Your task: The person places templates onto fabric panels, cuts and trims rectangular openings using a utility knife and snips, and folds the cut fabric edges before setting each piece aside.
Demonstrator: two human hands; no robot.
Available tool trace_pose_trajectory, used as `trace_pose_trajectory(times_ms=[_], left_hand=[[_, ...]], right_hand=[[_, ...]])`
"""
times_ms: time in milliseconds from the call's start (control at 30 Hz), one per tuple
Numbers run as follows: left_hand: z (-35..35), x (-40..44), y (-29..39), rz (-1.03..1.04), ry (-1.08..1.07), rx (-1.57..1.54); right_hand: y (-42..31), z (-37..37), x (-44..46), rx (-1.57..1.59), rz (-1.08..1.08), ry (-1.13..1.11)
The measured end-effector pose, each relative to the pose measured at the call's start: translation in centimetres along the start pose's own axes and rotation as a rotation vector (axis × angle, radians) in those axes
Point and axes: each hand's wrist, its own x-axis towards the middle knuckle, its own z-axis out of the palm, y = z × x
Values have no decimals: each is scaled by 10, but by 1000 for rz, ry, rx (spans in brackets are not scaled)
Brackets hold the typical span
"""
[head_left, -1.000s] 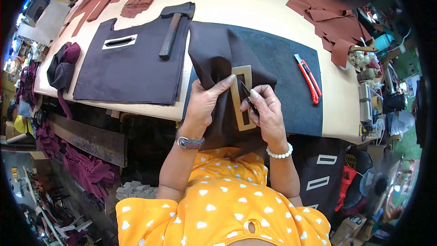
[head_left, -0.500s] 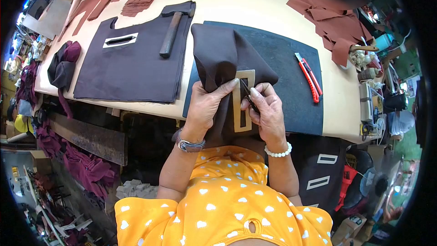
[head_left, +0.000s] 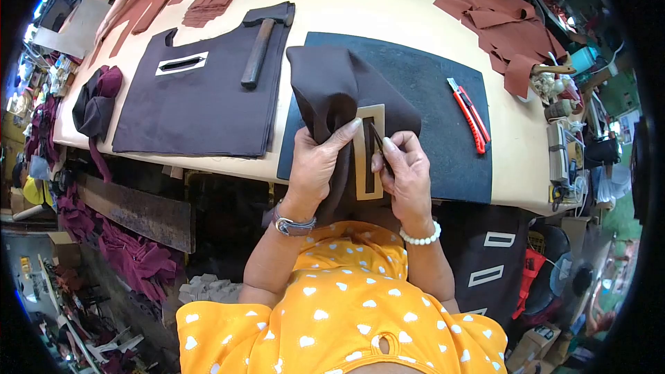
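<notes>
My left hand (head_left: 315,163) is closed on a dark brown fabric piece (head_left: 322,79), its thumb pressed beside a beige rectangular frame (head_left: 370,112) with a long slot. The fabric is bunched up and folded back over the near edge of the black mat (head_left: 443,159). Between the thumb and fingers of my right hand (head_left: 407,173) is a small dark pointed tool (head_left: 376,135). Its tip points up into the slot's upper part. Most of the tool is hidden by my fingers, and its exact kind does not show.
A red utility knife (head_left: 471,118) lies on the mat's right side. To the left, a hammer (head_left: 258,55) rests on stacked dark panels (head_left: 201,107). Rust-brown fabric pieces (head_left: 495,24) lie at the back. More framed fabric (head_left: 478,253) hangs below the table's right edge.
My right hand and the pointed tool have shifted slightly at the slot, and less of the tool shows below the fingers. My left hand keeps its grip. The view has moved a little.
</notes>
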Motion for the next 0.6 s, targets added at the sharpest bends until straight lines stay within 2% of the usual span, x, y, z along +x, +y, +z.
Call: trace_pose_trajectory(times_ms=[200,333,600], left_hand=[[12,-4,-18,42,158,-89],[25,-14,-19,86,201,-114],[13,-20,-34,121,117,-143]], right_hand=[[8,17,-23,99,38,92],[18,21,-24,107,-20,114],[22,28,-23,139,-91,135]])
